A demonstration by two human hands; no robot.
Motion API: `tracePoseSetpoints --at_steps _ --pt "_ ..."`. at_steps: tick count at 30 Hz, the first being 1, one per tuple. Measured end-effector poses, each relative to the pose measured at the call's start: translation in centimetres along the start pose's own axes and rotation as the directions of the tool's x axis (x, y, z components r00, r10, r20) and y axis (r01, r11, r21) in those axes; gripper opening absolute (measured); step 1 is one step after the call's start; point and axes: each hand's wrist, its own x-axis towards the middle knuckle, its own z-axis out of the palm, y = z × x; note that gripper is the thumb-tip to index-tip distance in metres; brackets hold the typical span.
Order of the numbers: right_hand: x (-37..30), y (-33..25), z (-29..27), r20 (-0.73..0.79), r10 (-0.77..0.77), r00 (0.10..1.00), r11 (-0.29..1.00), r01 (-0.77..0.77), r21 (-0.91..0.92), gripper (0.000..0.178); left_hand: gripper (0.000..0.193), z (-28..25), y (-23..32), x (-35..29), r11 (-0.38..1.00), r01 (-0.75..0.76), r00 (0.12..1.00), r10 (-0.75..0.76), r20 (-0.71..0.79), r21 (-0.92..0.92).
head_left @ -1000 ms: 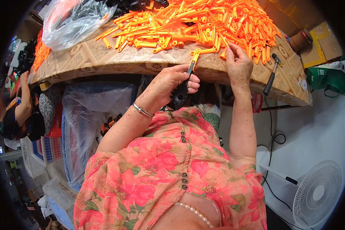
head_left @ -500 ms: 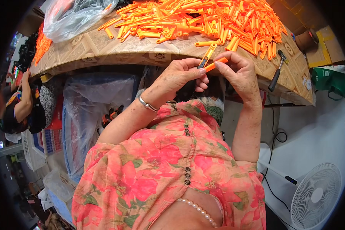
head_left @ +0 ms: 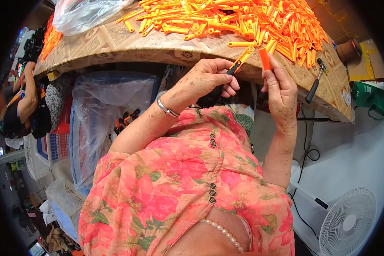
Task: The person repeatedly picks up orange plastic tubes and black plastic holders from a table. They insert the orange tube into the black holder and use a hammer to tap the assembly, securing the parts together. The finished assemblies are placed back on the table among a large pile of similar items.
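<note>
My left hand [head_left: 210,79] is closed on a yellow-orange plastic handle with a black lower part [head_left: 242,60], which slants up and to the right past the table's front edge. Pinched upright between the thumb and fingers of my right hand [head_left: 280,88] is a plain orange plastic piece [head_left: 265,60]. The two pieces are apart, with a small gap between them. Just beyond them on the table [head_left: 145,50] lies a large heap of similar orange plastic pieces [head_left: 243,21]. One loose orange piece [head_left: 240,44] rests at the heap's near edge.
A small hammer [head_left: 315,81] with a black grip lies at the table's right. Clear plastic bags [head_left: 83,19] stand at the back left. Under the table is a plastic-lined blue bin [head_left: 111,91]. A white fan [head_left: 349,222] stands lower right; another person's arm [head_left: 28,96] shows far left.
The orange piece in my right hand has moved up and right, away from the handle in my left hand, and turned upright. Before, the two pieces were close together. The view has shifted slightly.
</note>
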Motion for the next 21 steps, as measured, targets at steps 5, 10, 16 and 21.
tracePoseSetpoints --at_steps 5,10,16,21 --pt "-0.4 -0.9 -1.0 0.213 -0.146 0.966 0.887 0.223 -0.404 0.035 0.025 -0.7 -0.5 0.0 0.989 0.098 0.987 -0.110 0.116 0.109" --pt "-0.9 0.4 -1.2 0.274 -0.136 0.952 0.844 0.256 -0.470 0.029 0.020 -0.3 -0.6 0.0 0.976 0.113 0.970 -0.150 0.194 0.187" --pt "-1.0 -0.1 -2.2 0.274 -0.229 0.934 0.820 0.337 -0.463 0.022 0.019 0.1 -0.8 0.4 0.943 0.143 0.956 -0.210 0.205 0.300" --pt "-1.4 0.4 -1.8 0.335 -0.227 0.915 0.818 0.365 -0.444 0.023 0.018 0.6 -0.4 0.4 0.937 0.147 0.947 -0.225 0.228 0.318"
